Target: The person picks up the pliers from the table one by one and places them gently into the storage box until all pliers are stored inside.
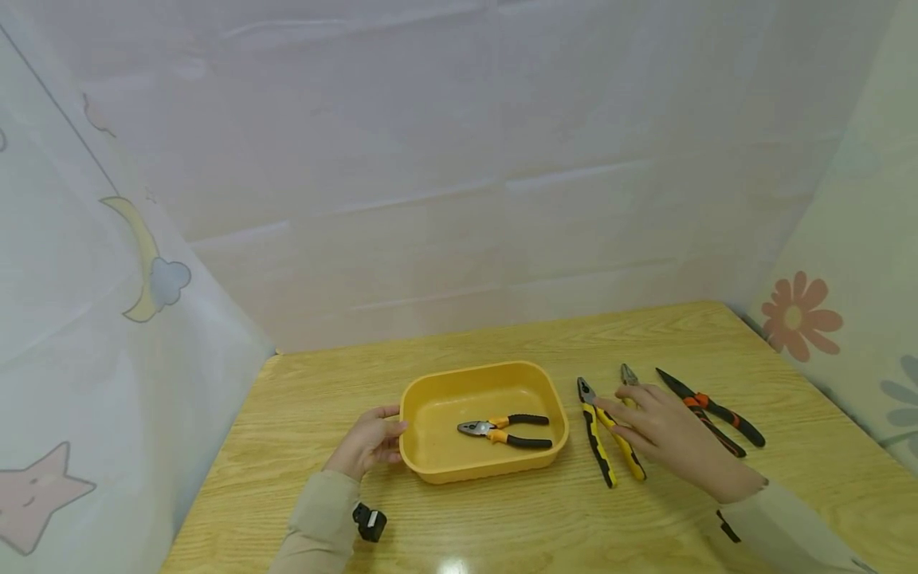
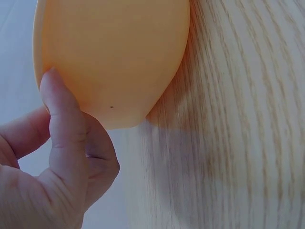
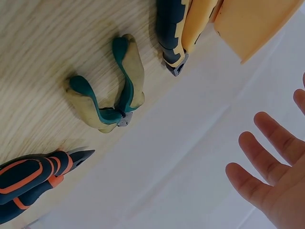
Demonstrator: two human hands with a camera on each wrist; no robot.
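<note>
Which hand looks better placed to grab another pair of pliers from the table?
Probably the right hand: it looks empty and is close to the yellow-and-black pliers, while the left hand holds the edge of the yellow tray.

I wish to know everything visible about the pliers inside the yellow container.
The pliers lie on the floor of the yellow container, right of its middle. The grey, metallic-looking head points left; the two handles, orange near the pivot and black beyond, spread rightward. Only the container touches them.
</note>
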